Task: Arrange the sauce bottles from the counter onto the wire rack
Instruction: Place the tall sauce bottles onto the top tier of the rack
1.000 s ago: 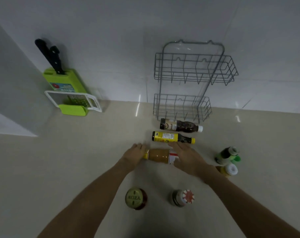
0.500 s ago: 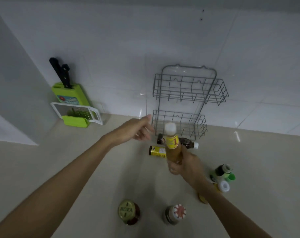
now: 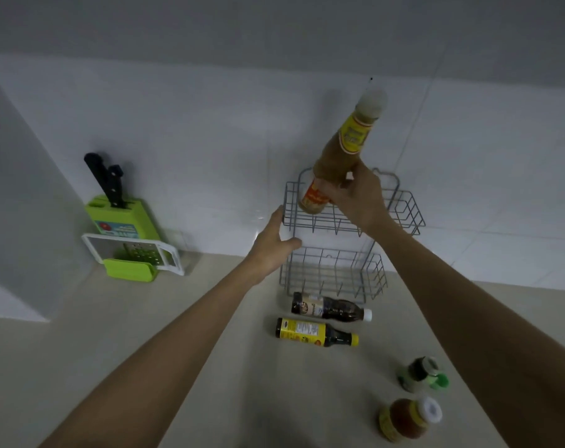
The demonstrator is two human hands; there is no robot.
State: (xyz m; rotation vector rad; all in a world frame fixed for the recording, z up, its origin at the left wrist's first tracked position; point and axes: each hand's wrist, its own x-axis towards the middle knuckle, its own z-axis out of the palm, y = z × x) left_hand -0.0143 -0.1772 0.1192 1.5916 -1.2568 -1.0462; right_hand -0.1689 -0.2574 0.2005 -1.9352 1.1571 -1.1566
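A grey two-tier wire rack (image 3: 407, 218) stands against the white tiled wall. My right hand (image 3: 358, 197) grips a tan sauce bottle (image 3: 337, 156) with a yellow label and pale cap, tilted, its base at the upper basket's left end. My left hand (image 3: 274, 244) grasps the left edge of the rack between the two baskets. On the counter in front of the rack lie a dark bottle with a white cap (image 3: 331, 308) and a dark bottle with a yellow label (image 3: 316, 332). Two small bottles, one green-capped (image 3: 421, 373) and one white-capped (image 3: 410, 417), stand at the right.
A green knife block (image 3: 122, 218) with two black-handled knives stands at the back left, a white-framed grater (image 3: 135, 253) leaning on it. A white wall panel (image 3: 19, 221) juts out on the far left. The beige counter (image 3: 113, 334) extends toward me.
My right hand has lifted the tan bottle from the counter up to the upper basket. My left hand let go of it and moved to the rack's left edge. The view tilted up.
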